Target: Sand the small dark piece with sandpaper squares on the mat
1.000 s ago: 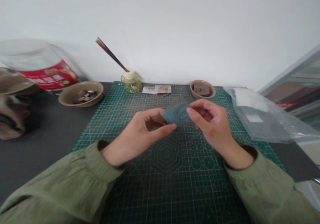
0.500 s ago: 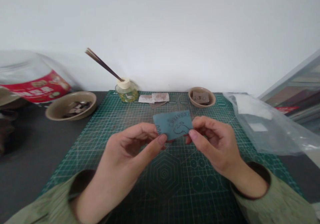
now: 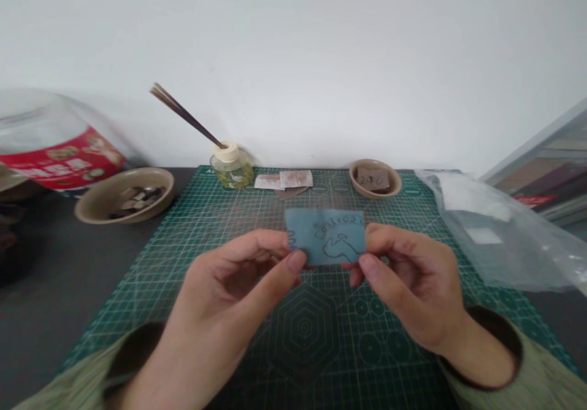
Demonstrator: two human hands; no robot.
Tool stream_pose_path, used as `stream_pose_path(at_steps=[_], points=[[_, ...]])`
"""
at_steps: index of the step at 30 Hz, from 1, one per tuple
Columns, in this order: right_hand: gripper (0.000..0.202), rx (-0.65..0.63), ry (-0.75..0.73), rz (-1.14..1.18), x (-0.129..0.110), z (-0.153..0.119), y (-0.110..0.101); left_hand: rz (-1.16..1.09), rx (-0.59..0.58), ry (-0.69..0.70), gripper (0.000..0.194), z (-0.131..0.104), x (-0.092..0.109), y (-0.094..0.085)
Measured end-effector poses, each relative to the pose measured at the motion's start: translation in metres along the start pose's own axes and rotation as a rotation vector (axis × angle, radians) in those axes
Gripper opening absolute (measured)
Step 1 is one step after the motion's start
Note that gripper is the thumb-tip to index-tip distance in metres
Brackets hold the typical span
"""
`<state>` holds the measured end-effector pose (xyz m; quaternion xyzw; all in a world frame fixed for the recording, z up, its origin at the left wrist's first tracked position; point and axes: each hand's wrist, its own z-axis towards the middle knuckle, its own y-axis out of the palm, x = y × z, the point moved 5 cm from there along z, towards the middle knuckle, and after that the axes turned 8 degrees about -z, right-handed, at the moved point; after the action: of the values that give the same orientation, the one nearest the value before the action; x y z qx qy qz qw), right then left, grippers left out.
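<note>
A small blue-grey piece of sandpaper (image 3: 326, 236), its printed back toward me, is held up above the green cutting mat (image 3: 220, 214). Curved lettering and an animal outline show on it. My left hand (image 3: 238, 294) pinches its left edge between thumb and fingers. At the opposite edge my right hand (image 3: 417, 281) has the same kind of pinch. The sheet looks nearly level and flat between them. Whatever faces away from me on the sheet is hidden.
Behind stand a reed diffuser (image 3: 232, 164), some paper strips (image 3: 296, 179) and a small bowl (image 3: 393, 191) with a brown piece marked in handwriting. Left are a bowl of small pieces (image 3: 87, 208) and a large clear jar (image 3: 68, 156). A plastic bag (image 3: 495, 260) lies right.
My right hand has moved slightly right and down. The sandpaper has turned from a tilt to nearly level and shows more of its printing. Both hands keep their pinch.
</note>
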<state>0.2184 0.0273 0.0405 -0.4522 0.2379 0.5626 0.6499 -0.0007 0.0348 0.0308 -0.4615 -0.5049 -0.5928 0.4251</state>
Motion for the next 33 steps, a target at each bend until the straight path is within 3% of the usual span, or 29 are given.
stream_pose_path(at_steps=[15, 21, 33], points=[[0.016, 0.002, -0.049, -0.027, -0.0074, -0.0006, -0.0013, -0.016, -0.019, 0.003, 0.011, -0.0014, 0.0002, -0.0002], [0.014, 0.008, 0.032, -0.122, -0.0020, 0.0028, -0.0006, 0.001, -0.014, 0.014, 0.012, -0.0008, 0.0034, 0.0011], [0.015, -0.012, 0.001, -0.034, -0.0060, 0.0021, -0.0007, 0.022, -0.045, 0.002, 0.015, 0.0005, 0.0000, 0.0006]])
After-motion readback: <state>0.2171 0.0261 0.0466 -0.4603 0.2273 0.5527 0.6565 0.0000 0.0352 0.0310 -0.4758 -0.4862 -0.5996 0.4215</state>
